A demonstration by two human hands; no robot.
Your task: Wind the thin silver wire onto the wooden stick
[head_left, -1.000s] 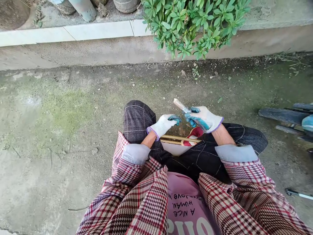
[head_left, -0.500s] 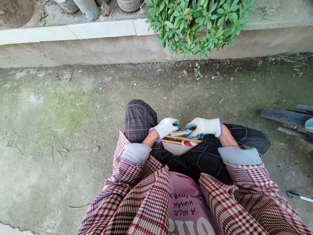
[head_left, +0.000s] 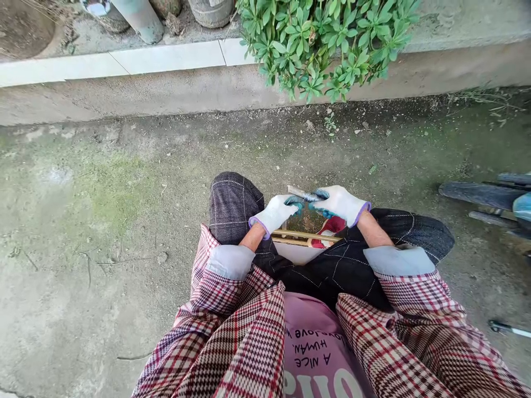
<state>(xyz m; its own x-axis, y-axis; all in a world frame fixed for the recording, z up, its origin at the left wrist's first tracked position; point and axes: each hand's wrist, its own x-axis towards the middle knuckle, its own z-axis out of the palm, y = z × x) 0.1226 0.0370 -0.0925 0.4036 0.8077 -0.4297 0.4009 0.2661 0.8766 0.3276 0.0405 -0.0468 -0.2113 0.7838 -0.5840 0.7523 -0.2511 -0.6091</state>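
Since half a second ago I have raised the wire-wrapped stick (head_left: 295, 191) from low over the golden rails (head_left: 305, 235) between my knees (head_left: 237, 204). My right grip (head_left: 341, 204) is closed around its far end; my left grip (head_left: 276, 213) curls narrow near the other, and I cannot tell whether it holds anything. My knees hem in both sides, a red shoe (head_left: 333, 225) sits below. Ahead, the ground (head_left: 199, 155) leaves room up to the ledge's (head_left: 166, 58) foot; a leafy bush (head_left: 327, 47) overhangs its edge.

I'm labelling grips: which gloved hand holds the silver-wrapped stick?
The right hand: its fingers hold the silver-wrapped stick; the left hand is by the stick's bare end, contact unclear.
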